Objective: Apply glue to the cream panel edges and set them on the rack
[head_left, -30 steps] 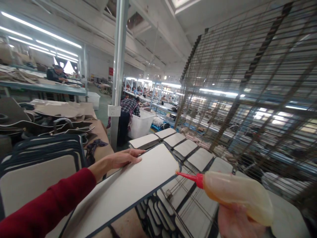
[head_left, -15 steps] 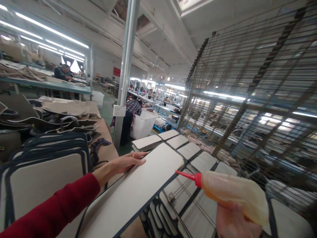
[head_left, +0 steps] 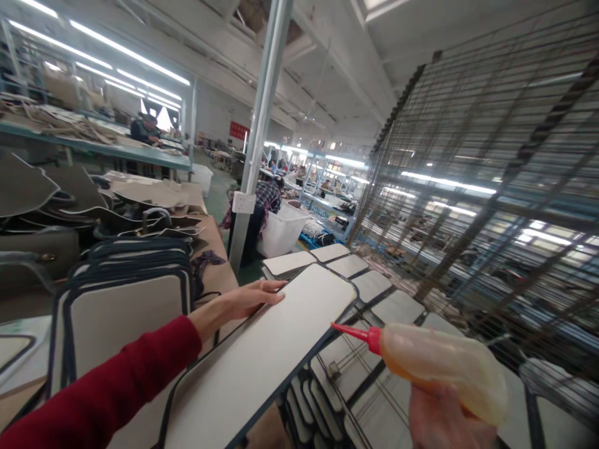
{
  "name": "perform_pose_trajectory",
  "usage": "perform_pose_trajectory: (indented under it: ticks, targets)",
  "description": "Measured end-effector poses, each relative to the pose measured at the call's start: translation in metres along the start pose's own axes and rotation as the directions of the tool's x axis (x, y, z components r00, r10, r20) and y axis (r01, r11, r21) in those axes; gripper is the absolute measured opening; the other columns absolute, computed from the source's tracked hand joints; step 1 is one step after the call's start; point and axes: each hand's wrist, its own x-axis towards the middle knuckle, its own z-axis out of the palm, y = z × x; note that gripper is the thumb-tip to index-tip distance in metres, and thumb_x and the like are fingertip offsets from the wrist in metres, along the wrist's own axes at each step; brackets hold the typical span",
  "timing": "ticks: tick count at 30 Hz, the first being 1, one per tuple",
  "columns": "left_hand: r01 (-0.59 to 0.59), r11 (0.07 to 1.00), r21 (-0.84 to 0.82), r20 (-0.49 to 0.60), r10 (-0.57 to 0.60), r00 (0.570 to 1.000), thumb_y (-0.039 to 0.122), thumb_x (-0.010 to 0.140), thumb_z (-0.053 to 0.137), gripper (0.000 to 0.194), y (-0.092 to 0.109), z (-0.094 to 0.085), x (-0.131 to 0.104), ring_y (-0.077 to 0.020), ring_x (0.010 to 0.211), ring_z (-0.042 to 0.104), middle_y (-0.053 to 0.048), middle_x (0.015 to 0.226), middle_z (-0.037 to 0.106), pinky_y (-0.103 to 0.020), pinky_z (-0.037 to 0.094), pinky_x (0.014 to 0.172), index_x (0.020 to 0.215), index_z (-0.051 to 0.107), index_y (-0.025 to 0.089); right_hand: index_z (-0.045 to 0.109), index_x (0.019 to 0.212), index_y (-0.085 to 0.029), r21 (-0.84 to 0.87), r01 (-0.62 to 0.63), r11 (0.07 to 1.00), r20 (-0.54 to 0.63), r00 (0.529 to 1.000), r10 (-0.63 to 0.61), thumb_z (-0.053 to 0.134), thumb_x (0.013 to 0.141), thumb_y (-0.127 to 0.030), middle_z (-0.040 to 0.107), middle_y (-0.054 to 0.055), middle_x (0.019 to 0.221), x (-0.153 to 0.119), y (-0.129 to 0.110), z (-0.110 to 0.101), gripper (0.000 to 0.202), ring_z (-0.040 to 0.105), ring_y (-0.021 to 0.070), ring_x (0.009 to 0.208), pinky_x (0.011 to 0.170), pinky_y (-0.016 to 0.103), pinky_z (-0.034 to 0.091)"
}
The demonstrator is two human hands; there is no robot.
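My left hand (head_left: 255, 300) grips the far-left edge of a long pale panel (head_left: 266, 349) with rounded corners and a dark border, thumb on top and fingers partly hidden beneath. In my right hand (head_left: 447, 408) is a squeeze bottle (head_left: 444, 362) of yellowish liquid, lying nearly level, its red nozzle (head_left: 353, 332) pointing left. The nozzle tip is at the panel's right edge; whether it touches cannot be made out. A thin yellowish line runs along the panel's far right corner.
Dark-edged pale panels (head_left: 126, 318) stand stacked at left. More panels (head_left: 369, 284) lie in rows on a wire rack beyond, and a tall wire grid (head_left: 496, 162) rises at right. A metal post (head_left: 269, 93), a white bin (head_left: 283, 231) and a bending person (head_left: 266, 199) are ahead.
My view has turned slightly left, so the surroundings sit farther right. The bottle tip has shifted a little nearer along the panel's edge; both hands keep their holds.
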Motion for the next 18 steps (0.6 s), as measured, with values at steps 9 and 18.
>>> perform_pose_trajectory:
  ticks: [9, 18]
  targets:
    - [-0.024, 0.998, -0.050, -0.031, 0.023, 0.999, 0.028, 0.064, 0.082, 0.066, -0.008, -0.014, -0.003, -0.0178, 0.081, 0.069, -0.011, 0.101, 0.072, -0.025, 0.053, 0.074, 0.124, 0.058, 0.015, 0.068, 0.088, -0.014, 0.082, -0.046, 0.996, -0.014, 0.999, 0.047, 0.081, 0.058, -0.028, 0.069, 0.006, 0.093, -0.007, -0.004, 0.015, 0.036, 0.066, 0.0218, 0.083, 0.072, 0.032, 0.056]
    - [-0.015, 0.997, -0.071, -0.103, 0.007, 0.995, 0.029, 0.059, 0.084, 0.063, -0.002, -0.012, -0.013, -0.0160, 0.074, 0.069, -0.009, 0.092, 0.074, -0.023, 0.052, 0.069, 0.116, 0.063, 0.014, 0.068, 0.090, -0.014, 0.120, -0.055, 0.991, 0.134, 0.990, 0.039, 0.077, 0.065, -0.028, 0.070, 0.007, 0.094, -0.015, -0.001, 0.020, 0.030, 0.067, 0.0234, 0.086, 0.082, 0.037, 0.053]
